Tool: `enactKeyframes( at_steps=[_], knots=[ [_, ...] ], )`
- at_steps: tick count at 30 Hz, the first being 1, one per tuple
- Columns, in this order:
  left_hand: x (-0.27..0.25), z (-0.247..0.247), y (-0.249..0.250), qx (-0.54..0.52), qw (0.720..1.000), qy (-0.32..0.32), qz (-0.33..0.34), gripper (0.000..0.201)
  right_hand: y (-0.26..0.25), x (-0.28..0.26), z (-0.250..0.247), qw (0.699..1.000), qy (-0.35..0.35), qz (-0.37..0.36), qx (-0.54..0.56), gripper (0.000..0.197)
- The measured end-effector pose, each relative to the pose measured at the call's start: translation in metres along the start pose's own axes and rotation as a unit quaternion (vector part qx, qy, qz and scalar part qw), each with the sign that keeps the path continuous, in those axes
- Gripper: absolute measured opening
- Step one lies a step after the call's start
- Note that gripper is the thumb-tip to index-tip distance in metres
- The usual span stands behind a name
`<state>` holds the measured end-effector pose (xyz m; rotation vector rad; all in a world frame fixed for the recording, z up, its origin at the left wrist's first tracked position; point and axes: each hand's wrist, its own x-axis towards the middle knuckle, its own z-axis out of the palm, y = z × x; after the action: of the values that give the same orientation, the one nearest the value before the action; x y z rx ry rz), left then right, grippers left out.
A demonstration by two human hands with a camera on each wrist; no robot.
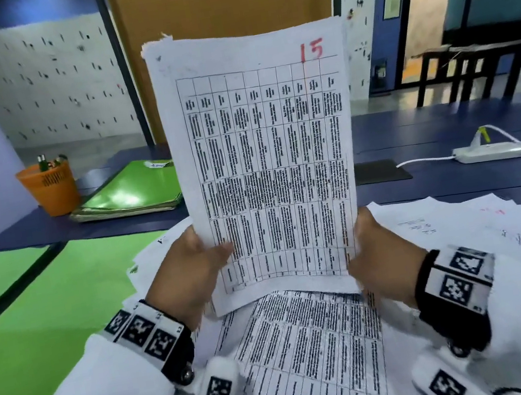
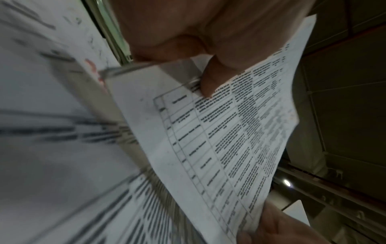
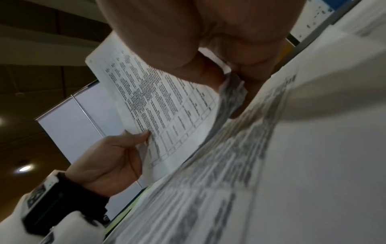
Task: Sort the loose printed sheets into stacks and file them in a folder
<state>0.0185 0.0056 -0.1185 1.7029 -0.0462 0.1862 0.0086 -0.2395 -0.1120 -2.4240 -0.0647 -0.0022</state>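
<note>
A sheaf of printed sheets [image 1: 264, 148] with a table and a red "15" at its top stands upright in front of me. My left hand [image 1: 192, 272] pinches its lower left edge, thumb on the front. My right hand [image 1: 375, 246] grips the lower right edge. In the left wrist view the thumb [image 2: 208, 82] presses on the sheaf [image 2: 229, 132]. The right wrist view shows the sheaf [image 3: 158, 99] held between both hands. Loose printed sheets [image 1: 313, 344] lie spread on the table beneath. An open green folder [image 1: 58, 320] lies flat at my left.
A stack of shut green folders [image 1: 133, 192] and an orange pen pot [image 1: 52, 188] stand at the back left. A white power strip [image 1: 487, 152] with its cable lies at the right on the blue table [image 1: 432, 132]. More loose sheets [image 1: 501, 231] fan out right.
</note>
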Motion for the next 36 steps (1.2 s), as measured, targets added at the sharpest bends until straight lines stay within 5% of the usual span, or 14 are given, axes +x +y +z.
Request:
enactKeyframes(
  at_steps=[3,7,10,12,15,17,25,29,36],
  knots=[
    [0.011,-0.007,0.005,0.007,0.999,0.022,0.035,0.020,-0.005,0.009,-0.006,0.999,-0.002,-0.015,0.030,0.036],
    [0.021,-0.025,0.005,-0.046,0.997,0.057,0.018,0.015,-0.007,0.019,-0.029,0.987,0.027,-0.002,0.156,0.032],
    [0.027,-0.042,0.003,-0.097,0.989,0.109,-0.017,0.033,0.002,0.018,-0.055,0.991,-0.025,0.046,-0.126,0.038],
    [0.036,-0.053,-0.004,-0.113,0.984,0.135,-0.028,0.010,0.011,0.015,-0.062,0.933,-0.117,0.085,-0.329,0.045],
    [0.047,-0.065,-0.014,-0.101,0.982,0.160,-0.021,0.005,0.028,0.020,-0.054,0.894,-0.177,0.122,-0.394,0.087],
    [0.053,-0.071,-0.018,-0.117,0.977,0.177,-0.027,0.010,0.029,0.021,-0.047,0.889,-0.186,0.141,-0.393,0.095],
    [0.064,-0.079,-0.029,-0.110,0.975,0.193,-0.016,0.029,0.033,0.030,-0.032,0.951,-0.120,0.169,-0.228,0.089],
    [0.066,-0.076,-0.033,-0.156,0.968,0.194,-0.036,0.029,0.033,0.033,-0.026,0.959,-0.097,0.207,-0.170,0.089],
    [0.065,-0.071,-0.029,-0.229,0.952,0.195,-0.055,0.036,0.010,0.042,-0.022,0.956,-0.103,0.183,-0.204,0.043]
  ],
)
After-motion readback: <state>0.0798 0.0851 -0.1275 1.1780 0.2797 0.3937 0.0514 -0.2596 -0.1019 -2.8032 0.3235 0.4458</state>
